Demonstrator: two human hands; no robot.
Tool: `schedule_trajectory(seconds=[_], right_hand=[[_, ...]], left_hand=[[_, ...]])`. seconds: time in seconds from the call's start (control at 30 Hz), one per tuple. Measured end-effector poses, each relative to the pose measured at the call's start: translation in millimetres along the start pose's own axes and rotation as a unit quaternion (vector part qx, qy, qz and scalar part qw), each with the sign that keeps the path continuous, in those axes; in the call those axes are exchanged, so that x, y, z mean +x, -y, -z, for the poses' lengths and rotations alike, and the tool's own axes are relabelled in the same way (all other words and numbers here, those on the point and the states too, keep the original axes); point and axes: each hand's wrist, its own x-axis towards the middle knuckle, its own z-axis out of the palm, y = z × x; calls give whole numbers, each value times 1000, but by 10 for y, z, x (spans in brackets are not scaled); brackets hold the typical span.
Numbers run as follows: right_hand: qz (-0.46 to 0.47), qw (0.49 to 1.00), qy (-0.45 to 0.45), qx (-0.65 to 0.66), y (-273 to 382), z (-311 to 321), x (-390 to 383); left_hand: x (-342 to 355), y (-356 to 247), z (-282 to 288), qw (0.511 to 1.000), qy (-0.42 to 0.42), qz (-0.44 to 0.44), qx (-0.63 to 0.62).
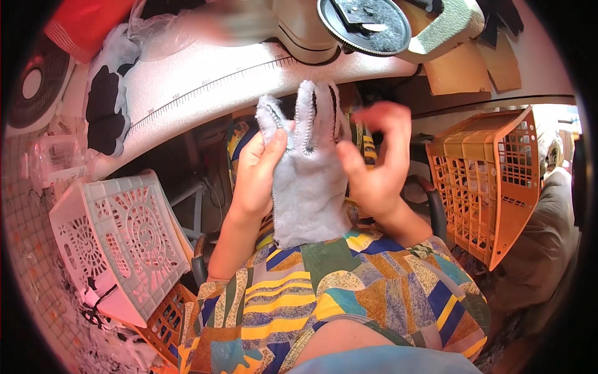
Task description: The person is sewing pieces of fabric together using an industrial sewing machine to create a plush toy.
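Observation:
A pale grey fleece glove piece [309,187] with stitched finger edges hangs upright above my lap on the patterned cloth [330,287]. My left hand [255,174] grips its left side, thumb pressed on it below the leftmost finger. My right hand [380,162] is beside the glove's right side, slightly blurred, with thumb and curved fingers apart; whether the thumb touches the fabric is unclear.
Ahead is a curved white machine table [187,87] with a ruler, a round machine dial [380,37] and dark glove pieces [103,115]. A white crate [124,237] stands left, an orange crate [467,199] right, cardboard [451,71] upper right.

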Motion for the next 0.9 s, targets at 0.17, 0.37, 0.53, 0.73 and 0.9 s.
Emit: schedule_trajectory(seconds=[0.17,0.37,0.53,0.73,0.9], right_hand=[[-145,956,73,244,-132,-118,-6],[-284,855,95,424,61,-135,58],[-244,823,115,500,103,-156,71],[-160,882,29,443,85,-220,91],[-29,977,47,206,55,-149,250]], left_hand=[[-106,-72,-109,985,5,-97,140],[-152,-119,-215,947,2,-219,234],[-141,-141,-245,933,9,-257,253],[-71,-124,-250,896,6,-328,299],[-37,-145,-373,920,-20,-331,211]])
